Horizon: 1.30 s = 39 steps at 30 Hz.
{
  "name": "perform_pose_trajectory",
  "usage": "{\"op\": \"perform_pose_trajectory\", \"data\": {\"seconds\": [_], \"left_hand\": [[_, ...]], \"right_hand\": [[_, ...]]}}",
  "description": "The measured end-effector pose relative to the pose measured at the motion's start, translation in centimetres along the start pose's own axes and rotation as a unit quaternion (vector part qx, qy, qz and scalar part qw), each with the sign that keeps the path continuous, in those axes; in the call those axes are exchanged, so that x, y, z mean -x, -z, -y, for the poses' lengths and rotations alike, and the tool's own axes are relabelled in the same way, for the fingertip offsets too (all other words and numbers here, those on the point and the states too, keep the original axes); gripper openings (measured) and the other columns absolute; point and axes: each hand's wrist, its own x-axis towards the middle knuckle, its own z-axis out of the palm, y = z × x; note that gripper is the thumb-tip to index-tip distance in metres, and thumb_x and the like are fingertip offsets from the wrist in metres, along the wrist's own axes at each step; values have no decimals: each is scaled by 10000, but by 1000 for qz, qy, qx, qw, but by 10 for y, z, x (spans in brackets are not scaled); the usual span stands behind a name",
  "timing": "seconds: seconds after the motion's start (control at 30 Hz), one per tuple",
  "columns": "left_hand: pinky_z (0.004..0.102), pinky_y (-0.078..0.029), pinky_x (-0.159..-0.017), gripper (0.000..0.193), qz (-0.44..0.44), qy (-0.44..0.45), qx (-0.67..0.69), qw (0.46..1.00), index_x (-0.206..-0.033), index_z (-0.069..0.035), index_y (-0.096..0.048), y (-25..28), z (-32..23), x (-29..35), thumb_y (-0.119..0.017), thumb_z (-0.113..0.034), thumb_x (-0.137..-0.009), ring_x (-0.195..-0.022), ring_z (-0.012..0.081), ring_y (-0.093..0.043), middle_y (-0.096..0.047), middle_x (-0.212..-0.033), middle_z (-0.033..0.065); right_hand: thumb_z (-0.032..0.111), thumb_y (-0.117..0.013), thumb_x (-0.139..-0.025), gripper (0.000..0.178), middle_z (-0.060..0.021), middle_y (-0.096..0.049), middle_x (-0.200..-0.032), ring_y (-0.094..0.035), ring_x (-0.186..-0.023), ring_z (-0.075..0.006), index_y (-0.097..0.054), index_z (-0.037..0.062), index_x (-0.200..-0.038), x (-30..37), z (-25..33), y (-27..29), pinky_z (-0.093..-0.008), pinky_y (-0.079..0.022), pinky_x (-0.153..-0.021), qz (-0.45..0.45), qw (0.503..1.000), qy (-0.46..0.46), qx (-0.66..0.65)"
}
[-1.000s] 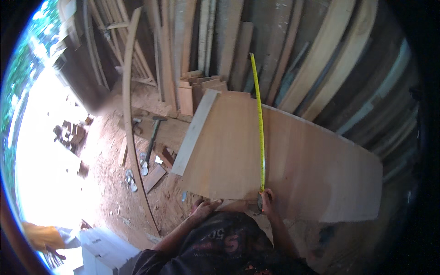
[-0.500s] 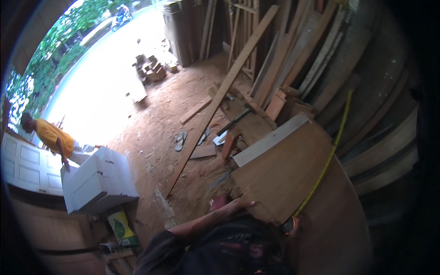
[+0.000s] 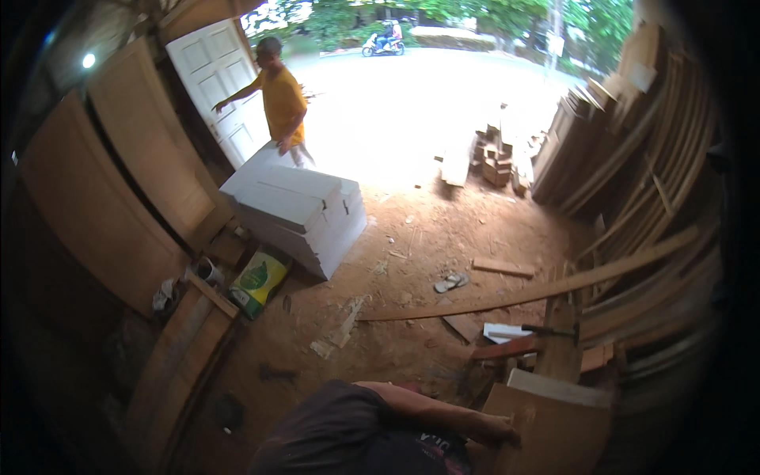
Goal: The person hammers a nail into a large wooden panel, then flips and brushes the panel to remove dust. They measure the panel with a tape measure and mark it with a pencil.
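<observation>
My left forearm reaches right across the bottom of the view, and my left hand point(image 3: 497, 430) lies on the brown wooden panel point(image 3: 550, 423) at the lower right. Its fingers look stretched out along the panel and hold nothing I can make out, though they are dim and slightly blurred. A pale board point(image 3: 560, 388) lies along the panel's far edge. My right hand is outside the view, and no tape measure shows now.
A person in a yellow shirt point(image 3: 283, 101) stands by white stacked blocks point(image 3: 297, 194) at left. A long plank point(image 3: 507, 301) crosses the dirt floor near sandals point(image 3: 451, 283). A workbench point(image 3: 560, 340) stands beyond the panel; timber point(image 3: 665, 174) leans at right. A green-yellow bag point(image 3: 260, 281) lies left.
The view has swung left toward the doorway, so the scene has shifted right. My right hand and the yellow tape measure have left the view. The person's far arm is now stretched out toward the door.
</observation>
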Motion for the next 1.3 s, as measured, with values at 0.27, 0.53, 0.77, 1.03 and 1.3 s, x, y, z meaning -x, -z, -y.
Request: {"op": "perform_pose_trajectory", "data": {"seconds": [0.27, 0.53, 0.77, 1.03, 1.3], "left_hand": [[413, -640, -681, 438, -91, 112, 124, 982, -1280, -31, -563, -16, -53, -2, -681, -129, -870, -887, 260, -741, -711, -1081, 121], [445, -647, -713, 485, -75, 84, 114, 987, -1357, -47, -522, -33, -88, 17, -659, -128, -898, -912, 297, -742, -698, -1155, 135], [475, -639, -783, 582, -120, 21, 76, 990, -1466, -105, -415, -33, -132, 35, -656, -161, -939, -1035, 283, -707, -644, -1247, 123], [422, -559, -957, 384, -250, 136, -112, 952, -1187, 71, -634, -6, -186, 11, -643, -222, -939, -1067, 287, -677, -677, -1115, 166], [432, -570, -860, 365, -177, 89, 19, 980, -1254, 19, -558, 38, -231, -133, -605, -163, -942, -1049, 274, -659, -643, -1168, 133]], "right_hand": [[471, -446, -1036, 557, -73, -527, -1440, -540, -1210, -203, -563, 79, -1414, -22, 19, -23, -318, -517, -883, 36, 998, 40, 17], [465, -446, -1037, 550, -70, -528, -1437, -543, -1197, -199, -569, 79, -1408, -25, 11, -15, -312, -519, -875, 12, 999, 35, 9], [460, -447, -1039, 543, -67, -528, -1434, -545, -1186, -196, -575, 78, -1403, -36, -23, 13, -308, -521, -868, -45, 998, 31, -5], [455, -447, -1040, 536, -64, -529, -1432, -547, -1173, -192, -581, 78, -1397, 44, -208, 109, -303, -523, -860, -255, 961, -90, -64], [213, -407, -1021, 580, -166, -409, -1572, -369, -1468, -280, -324, 34, -1566, 116, -269, 67, -395, -325, -1191, -249, 941, 39, 224]]}}
